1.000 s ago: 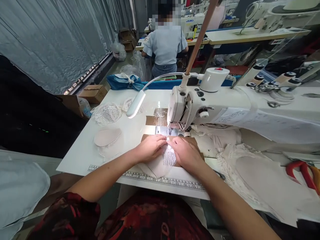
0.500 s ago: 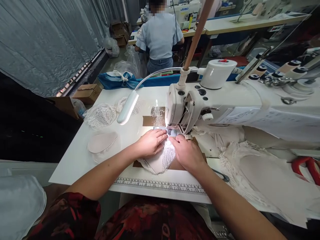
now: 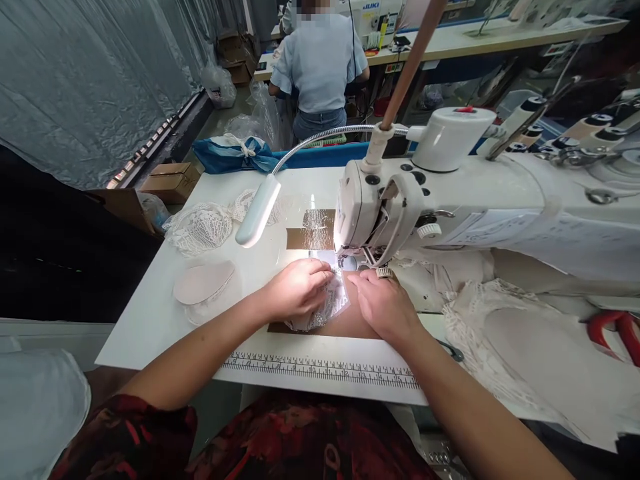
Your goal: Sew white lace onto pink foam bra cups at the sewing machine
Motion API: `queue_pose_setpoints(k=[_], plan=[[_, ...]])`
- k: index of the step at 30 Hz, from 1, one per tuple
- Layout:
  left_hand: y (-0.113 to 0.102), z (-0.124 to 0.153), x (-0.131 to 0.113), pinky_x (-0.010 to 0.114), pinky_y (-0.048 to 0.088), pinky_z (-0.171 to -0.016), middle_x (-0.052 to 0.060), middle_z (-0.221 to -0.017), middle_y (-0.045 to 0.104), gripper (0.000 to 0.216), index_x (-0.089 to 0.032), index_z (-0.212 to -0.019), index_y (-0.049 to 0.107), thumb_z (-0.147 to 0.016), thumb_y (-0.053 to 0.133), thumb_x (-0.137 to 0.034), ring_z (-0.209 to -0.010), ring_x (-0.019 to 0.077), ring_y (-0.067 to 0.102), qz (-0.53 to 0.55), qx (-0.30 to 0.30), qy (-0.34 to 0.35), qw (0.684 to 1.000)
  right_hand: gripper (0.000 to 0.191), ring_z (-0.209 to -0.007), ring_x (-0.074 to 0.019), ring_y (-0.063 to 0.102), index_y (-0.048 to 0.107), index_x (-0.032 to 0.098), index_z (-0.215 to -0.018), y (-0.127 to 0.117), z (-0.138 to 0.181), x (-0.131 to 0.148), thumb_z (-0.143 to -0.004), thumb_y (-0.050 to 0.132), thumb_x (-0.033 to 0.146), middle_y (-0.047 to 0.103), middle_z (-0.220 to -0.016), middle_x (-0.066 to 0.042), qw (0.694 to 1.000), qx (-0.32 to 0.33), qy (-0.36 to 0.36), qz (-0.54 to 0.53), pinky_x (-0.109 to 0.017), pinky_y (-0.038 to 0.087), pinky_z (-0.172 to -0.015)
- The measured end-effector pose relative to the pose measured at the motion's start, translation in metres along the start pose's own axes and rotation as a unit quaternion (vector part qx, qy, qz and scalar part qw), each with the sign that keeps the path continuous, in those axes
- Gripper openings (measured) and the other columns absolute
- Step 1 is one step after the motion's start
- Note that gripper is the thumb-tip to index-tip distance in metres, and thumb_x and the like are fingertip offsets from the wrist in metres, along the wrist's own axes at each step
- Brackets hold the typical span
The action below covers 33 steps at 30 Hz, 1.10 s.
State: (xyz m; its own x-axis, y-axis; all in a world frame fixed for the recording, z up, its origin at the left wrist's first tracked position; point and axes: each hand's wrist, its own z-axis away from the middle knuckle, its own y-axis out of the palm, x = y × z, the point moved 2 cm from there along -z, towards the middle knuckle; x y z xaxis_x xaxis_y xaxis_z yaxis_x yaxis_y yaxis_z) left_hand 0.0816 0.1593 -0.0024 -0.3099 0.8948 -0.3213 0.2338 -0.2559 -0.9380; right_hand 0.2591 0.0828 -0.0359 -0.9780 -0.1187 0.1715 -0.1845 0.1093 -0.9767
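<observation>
One lace piece (image 3: 339, 298), white, lying on a brown patch (image 3: 361, 323) of my white table (image 3: 250, 343), just in front of the head of the sewing machine (image 3: 367, 210). My left hand (image 3: 300, 290): fingers drawn together, pinching the lace piece at its left side. My right hand (image 3: 387, 303): fingers loosely curled, leading fingertip near the lace piece's right edge; whether it grips anything, I cannot tell. One lamp (image 3: 259, 212), white, on a bent metal neck, left of the machine head. Two rounded lace forms (image 3: 200, 228), far left; one beige oval pad (image 3: 204, 281), nearer me. One printed ruler (image 3: 320, 369), along the near edge. One heap of beige lace-edged fabric (image 3: 540, 333), to my right, with red handles (image 3: 625, 333) beside it. One co-worker (image 3: 320, 67), pale blue top, back turned, beyond the table.
</observation>
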Motion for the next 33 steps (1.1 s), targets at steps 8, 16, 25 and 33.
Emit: queue_pose_setpoints(k=[8,16,25,33], plan=[[0.022,0.003,-0.008,0.032,0.040,-0.068,0.006,-0.079,0.061,0.024,-0.015,-0.078,0.060,-0.093,0.043,-0.024,-0.075,0.0197,0.053,-0.014,-0.023,-0.050,0.998,0.033,-0.080,-0.0197,0.058,0.068,0.017,-0.102,0.001,0.004,-0.006,-0.087,0.039,0.013,0.068,-0.092,-0.008,0.998,-0.021,-0.012,-0.059,-0.029,0.039,-0.070],[0.017,0.010,-0.001,0.030,0.041,-0.074,0.005,-0.079,0.060,0.019,-0.016,-0.081,0.056,-0.092,0.043,-0.022,-0.076,0.0180,0.052,0.079,-0.050,-0.032,0.995,0.032,-0.080,-0.0179,0.057,0.066,0.018,-0.109,-0.003,0.004,-0.001,-0.091,0.040,0.016,0.067,-0.101,-0.007,0.991,-0.035,-0.070,-0.111,-0.029,0.041,-0.070],[0.015,0.015,-0.001,0.032,0.040,-0.077,0.008,-0.091,0.061,0.017,-0.014,-0.091,0.062,-0.090,0.048,-0.025,-0.084,0.0204,0.053,0.030,-0.042,0.011,0.999,0.036,-0.076,-0.0186,0.046,0.066,0.021,-0.106,-0.017,0.027,0.014,-0.081,0.046,0.004,0.059,-0.084,-0.004,0.986,0.087,-0.143,0.003,-0.029,0.033,-0.065],[0.022,0.016,-0.007,0.035,0.035,-0.077,0.005,-0.085,0.058,0.027,-0.026,-0.109,0.067,-0.090,0.049,-0.020,-0.078,0.0193,0.047,-0.040,-0.005,0.037,0.999,0.045,-0.087,-0.0222,0.046,0.063,0.015,-0.115,-0.002,0.052,0.026,-0.077,0.046,0.001,0.062,-0.096,-0.008,0.995,-0.023,-0.091,0.030,-0.032,0.037,-0.073]])
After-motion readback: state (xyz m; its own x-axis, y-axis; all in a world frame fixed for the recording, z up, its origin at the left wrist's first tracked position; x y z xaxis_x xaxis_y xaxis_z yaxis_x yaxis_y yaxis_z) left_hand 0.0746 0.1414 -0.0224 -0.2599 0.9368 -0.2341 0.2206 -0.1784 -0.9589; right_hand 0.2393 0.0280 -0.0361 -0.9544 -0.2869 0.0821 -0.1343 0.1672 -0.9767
